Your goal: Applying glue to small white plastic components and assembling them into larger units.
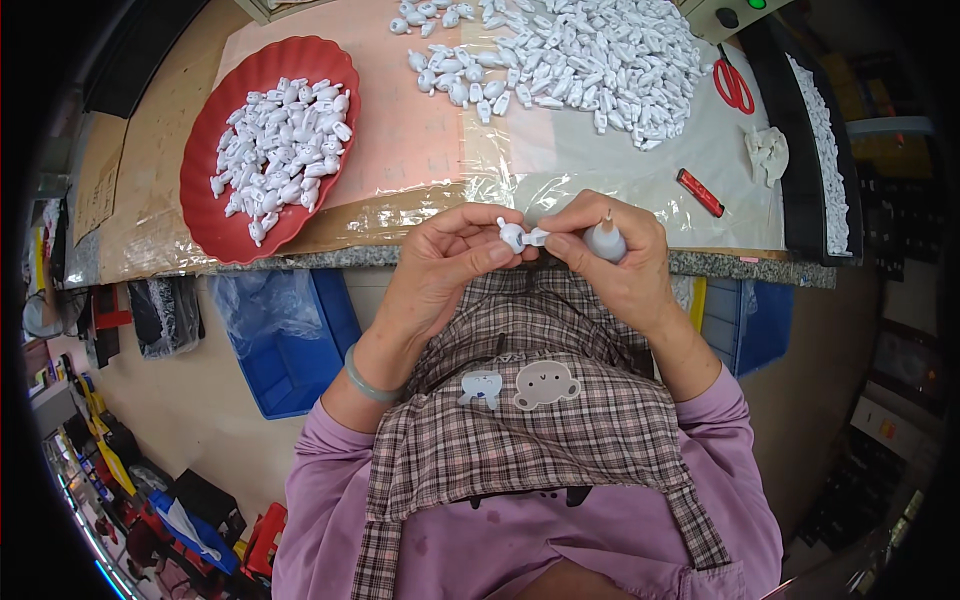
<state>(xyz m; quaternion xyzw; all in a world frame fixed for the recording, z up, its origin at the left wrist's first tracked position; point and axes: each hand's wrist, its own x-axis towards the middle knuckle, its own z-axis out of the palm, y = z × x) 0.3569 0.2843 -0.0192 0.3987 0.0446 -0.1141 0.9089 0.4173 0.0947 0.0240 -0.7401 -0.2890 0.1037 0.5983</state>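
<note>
We're pinching the round white piece (513,236) in our left hand (447,252), likely for steadiness; right hand (618,252) is gripping the small white piece (537,238), tucking the bottle (606,242) in.

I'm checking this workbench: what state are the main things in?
Left hand, pinching rounded white plastic piece
Right hand, pinching small white piece and holding pale nozzle bottle
Pale nozzle bottle, tip exposed
Scalloped red tray, partly filled with white pieces
Blue plastic bin, open-topped, clear plastic inside
Round green light, lit
Red-handled scissors, blades unclear
</note>
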